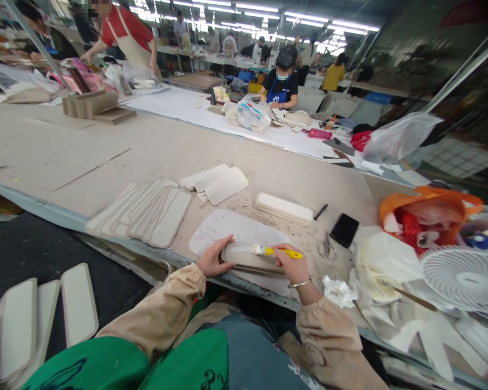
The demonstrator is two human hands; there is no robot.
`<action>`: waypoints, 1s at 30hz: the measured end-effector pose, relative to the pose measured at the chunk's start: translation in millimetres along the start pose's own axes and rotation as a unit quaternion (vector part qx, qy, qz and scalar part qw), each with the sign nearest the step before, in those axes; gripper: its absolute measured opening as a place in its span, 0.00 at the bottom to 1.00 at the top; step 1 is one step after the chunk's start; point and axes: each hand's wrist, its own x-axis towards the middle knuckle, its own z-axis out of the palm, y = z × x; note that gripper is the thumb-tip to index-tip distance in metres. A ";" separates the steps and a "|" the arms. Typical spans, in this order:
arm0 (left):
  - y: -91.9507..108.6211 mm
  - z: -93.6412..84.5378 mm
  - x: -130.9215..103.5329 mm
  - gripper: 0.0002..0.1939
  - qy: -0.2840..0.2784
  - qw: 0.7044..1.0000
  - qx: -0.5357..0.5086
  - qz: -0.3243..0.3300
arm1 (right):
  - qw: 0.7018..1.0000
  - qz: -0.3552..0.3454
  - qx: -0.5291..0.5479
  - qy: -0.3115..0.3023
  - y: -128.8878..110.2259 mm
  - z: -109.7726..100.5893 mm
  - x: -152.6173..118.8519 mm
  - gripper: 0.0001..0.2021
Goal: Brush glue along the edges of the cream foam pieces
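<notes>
My right hand [293, 264] pinches a yellow-handled brush [270, 251], whose white-smeared bristles rest on a grey-beige rounded panel [244, 260]. The panel appears to top a small stack at the table's front edge. My left hand [214, 259] grips the left end of that stack, thumb along the near side and fingers at the far side. Beneath lies a white rounded sheet [223, 225]. Fanned pale rounded panels [171, 216] spread to the left, with a second fan of white pieces [226, 185] behind. Another neat stack of cream strips [284, 207] sits beyond my right hand.
Right of my hands are scissors [327, 249], a black phone [345, 230], crumpled white tissue [340, 291], a white fan [469, 279] and an orange bag [427, 208]. More panels [79, 303] lie on a black surface at lower left. Co-workers stand at tables behind.
</notes>
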 end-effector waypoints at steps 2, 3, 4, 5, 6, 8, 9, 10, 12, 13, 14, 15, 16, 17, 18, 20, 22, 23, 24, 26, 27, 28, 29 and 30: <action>-0.3 -0.1 0.1 0.43 0.001 1.000 0.005 0.002 | 0.999 0.007 -0.022 0.022 3.6 -20.3 -1.2 0.12; -0.4 0.0 0.2 0.43 0.001 1.000 0.007 0.003 | 0.999 0.011 -0.037 0.034 5.5 -30.4 -1.9 0.12; -0.6 0.1 0.3 0.43 0.000 1.000 0.009 0.004 | 0.997 0.015 -0.051 0.048 7.5 -40.2 -2.7 0.12; -0.7 0.2 0.4 0.43 0.000 1.000 0.010 0.006 | 0.996 0.021 -0.063 0.061 9.6 -49.5 -3.7 0.12; -0.8 0.4 0.5 0.43 0.001 1.000 0.011 0.009 | 0.994 0.026 -0.073 0.075 11.6 -58.0 -5.0 0.12; -0.9 0.6 0.5 0.43 0.005 1.000 0.011 0.014 | 0.991 0.031 -0.088 0.100 14.5 -71.8 -8.7 0.12; -0.7 0.7 0.5 0.43 0.007 1.000 0.010 0.015 | 0.989 0.031 -0.096 0.112 14.9 -76.5 -11.0 0.12; -0.5 0.6 0.4 0.43 0.008 1.000 0.009 0.014 | 0.986 0.028 -0.103 0.125 14.2 -79.1 -13.5 0.11; 0.1 0.2 0.3 0.43 0.004 1.000 0.008 0.009 | 0.984 0.024 -0.103 0.144 9.4 -76.6 -18.8 0.11; 0.5 -0.1 0.2 0.44 0.002 1.000 0.007 0.006 | 0.986 0.021 -0.087 0.140 5.5 -71.0 -21.1 0.11; 0.8 -0.3 0.2 0.44 -0.001 1.000 0.005 0.006 | 0.990 0.017 -0.059 0.128 1.0 -62.5 -23.0 0.12; 1.0 -0.5 0.2 0.44 -0.003 1.000 0.004 0.006 | 0.994 0.014 -0.020 0.107 -3.8 -51.3 -24.3 0.13; 1.0 -0.7 0.2 0.45 -0.004 1.000 0.003 0.006 | 0.997 0.012 0.024 0.078 -8.3 -37.9 -25.0 0.14; 0.8 -0.6 0.2 0.45 -0.004 1.000 0.003 0.006 | 0.997 0.012 0.065 0.047 -12.3 -23.1 -25.1 0.14; 0.4 -0.5 0.1 0.45 -0.005 1.000 0.004 0.005 | 0.995 0.012 0.099 0.020 -15.4 -7.6 -24.7 0.14; -0.7 0.2 -0.2 0.46 -0.006 1.000 0.004 0.002 | 0.991 0.015 0.134 -0.020 -18.1 21.8 -22.7 0.14; -2.0 1.1 -0.5 0.46 -0.004 1.000 0.002 0.002 | 0.990 0.018 0.132 -0.052 -16.5 43.8 -20.4 0.12; -2.5 1.5 -0.6 0.46 -0.002 1.000 0.001 0.004 | 0.990 0.018 0.123 -0.061 -14.6 50.7 -19.4 0.12; -2.8 1.7 -0.6 0.46 0.000 1.000 -0.001 0.007 | 0.991 0.018 0.111 -0.068 -12.4 54.6 -18.8 0.11; -2.8 1.5 -0.3 0.46 0.002 1.000 0.003 0.013 | 0.994 0.016 0.083 -0.070 -8.2 53.6 -18.8 0.10; -2.6 1.2 -0.1 0.45 0.000 1.000 0.009 0.017 | 0.995 0.014 0.071 -0.065 -6.5 49.5 -19.2 0.10; -2.3 0.8 0.1 0.45 -0.001 1.000 0.015 0.021 | 0.996 0.013 0.061 -0.057 -5.2 43.4 -19.9 0.10; -2.0 0.3 0.4 0.44 -0.003 0.999 0.021 0.025 | 0.997 0.015 0.052 -0.050 -4.1 36.0 -20.7 0.10; -1.8 0.0 0.6 0.43 -0.004 0.999 0.025 0.029 | 0.998 0.018 0.044 -0.041 -3.0 27.5 -21.5 0.10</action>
